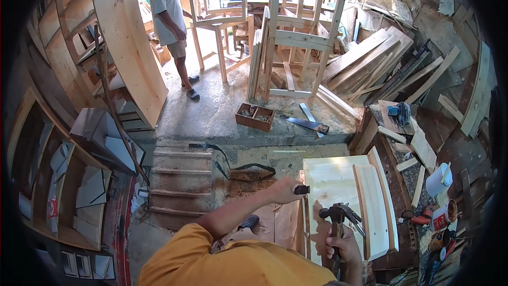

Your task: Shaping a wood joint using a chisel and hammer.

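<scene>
My right hand grips the handle of a claw hammer, whose dark head hovers over a pale wooden panel with a curved strip on it. My left hand reaches to the panel's left edge and pinches a small dark object there; what it is I cannot tell. The panel lies on a cluttered workbench. My orange shirt fills the lower middle of the view.
Another person stands at the back by wooden frames. On the floor lie a small wooden box and a handsaw. Planks pile up at the right. A power tool and cans sit on the bench. Shelving stands left.
</scene>
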The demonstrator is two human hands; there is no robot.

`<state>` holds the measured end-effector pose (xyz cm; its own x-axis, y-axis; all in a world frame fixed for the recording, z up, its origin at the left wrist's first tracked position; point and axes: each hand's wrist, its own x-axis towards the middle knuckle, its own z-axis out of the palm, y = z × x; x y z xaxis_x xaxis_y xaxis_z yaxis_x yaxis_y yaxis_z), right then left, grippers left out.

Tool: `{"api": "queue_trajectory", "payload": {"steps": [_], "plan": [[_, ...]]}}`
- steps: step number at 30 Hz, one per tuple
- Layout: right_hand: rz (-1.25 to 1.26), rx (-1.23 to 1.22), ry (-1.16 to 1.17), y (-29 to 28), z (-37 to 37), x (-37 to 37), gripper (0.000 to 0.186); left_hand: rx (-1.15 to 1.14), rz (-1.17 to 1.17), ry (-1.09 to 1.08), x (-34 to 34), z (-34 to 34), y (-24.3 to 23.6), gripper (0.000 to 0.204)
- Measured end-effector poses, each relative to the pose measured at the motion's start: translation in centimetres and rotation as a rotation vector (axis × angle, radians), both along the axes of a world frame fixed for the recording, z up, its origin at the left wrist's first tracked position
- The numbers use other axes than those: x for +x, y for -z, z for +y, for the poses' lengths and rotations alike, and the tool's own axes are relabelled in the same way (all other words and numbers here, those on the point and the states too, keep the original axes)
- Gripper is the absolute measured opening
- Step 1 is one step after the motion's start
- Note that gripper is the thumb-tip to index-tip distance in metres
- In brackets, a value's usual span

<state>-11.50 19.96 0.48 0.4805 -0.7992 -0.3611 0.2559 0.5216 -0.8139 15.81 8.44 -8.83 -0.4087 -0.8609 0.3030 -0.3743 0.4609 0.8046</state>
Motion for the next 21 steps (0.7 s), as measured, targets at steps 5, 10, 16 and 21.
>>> {"api": "queue_trajectory", "payload": {"steps": [5, 10, 16, 21], "plan": [[0.066, -0.035, -0.013, 0.0, 0.2, 0.1, 0.023, 0.218, -0.092, -0.043, 0.3, 0.1, -1.0, 0.018], [0.244, -0.097, 0.08, 0.2, 0.2, -0.3, 0.029, 0.644, 0.86, -0.071, 3.3, 3.8, -4.2, 0.008], [0.106, 0.079, 0.074, 0.8, 0.0, -0.2, 0.03, 0.178, 1.151, -0.15, 3.8, 0.7, -5.4, 0.042], [0.126, 0.115, 0.07, 0.5, 0.2, 0.6, 0.035, 0.06, 0.954, 0.001, 2.3, -0.7, -8.6, 0.046]]}}
